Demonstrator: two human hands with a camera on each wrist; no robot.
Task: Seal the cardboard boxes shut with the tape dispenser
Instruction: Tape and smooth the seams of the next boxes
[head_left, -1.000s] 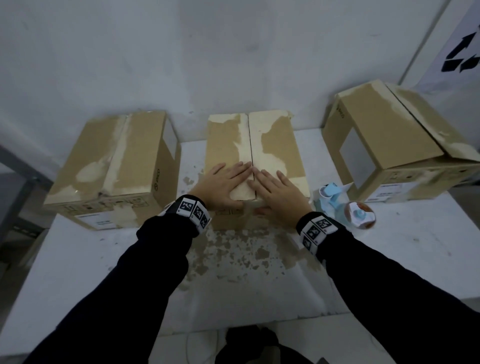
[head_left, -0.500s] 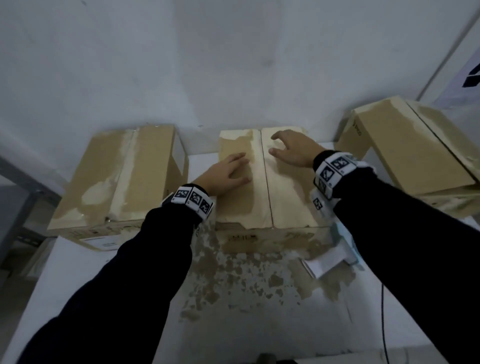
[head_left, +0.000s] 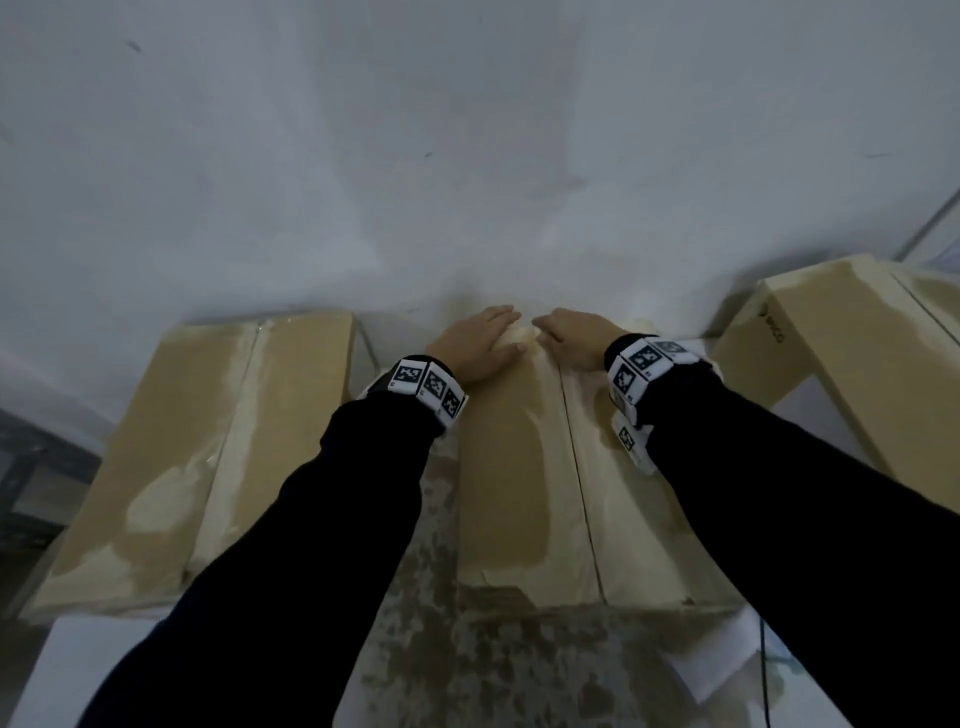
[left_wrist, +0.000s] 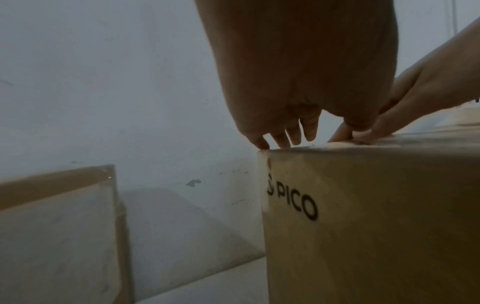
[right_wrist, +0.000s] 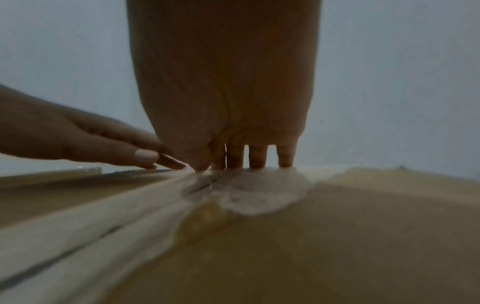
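The middle cardboard box (head_left: 509, 467) stands on the table against the wall, its two top flaps meeting at a lengthwise seam (head_left: 576, 467). My left hand (head_left: 475, 340) lies flat on the left flap at the box's far end. My right hand (head_left: 571, 335) lies flat on the right flap beside it, the fingertips of both nearly meeting over the seam. In the left wrist view the left fingers (left_wrist: 285, 135) reach the far top edge of the box (left_wrist: 376, 216), which is printed PICO. The right fingers (right_wrist: 246, 156) press on the far edge too. The tape dispenser is out of sight.
A closed cardboard box (head_left: 208, 441) stands to the left and another box (head_left: 857, 374) to the right, both close to the middle one. The grey wall (head_left: 467, 156) rises right behind them. The worn table top (head_left: 493, 665) lies in front, with a white sheet (head_left: 727, 670) at the lower right.
Both hands slid from the near end of the middle box along its flaps to the far end. The head view moved closer, and the tape dispenser dropped out of view.
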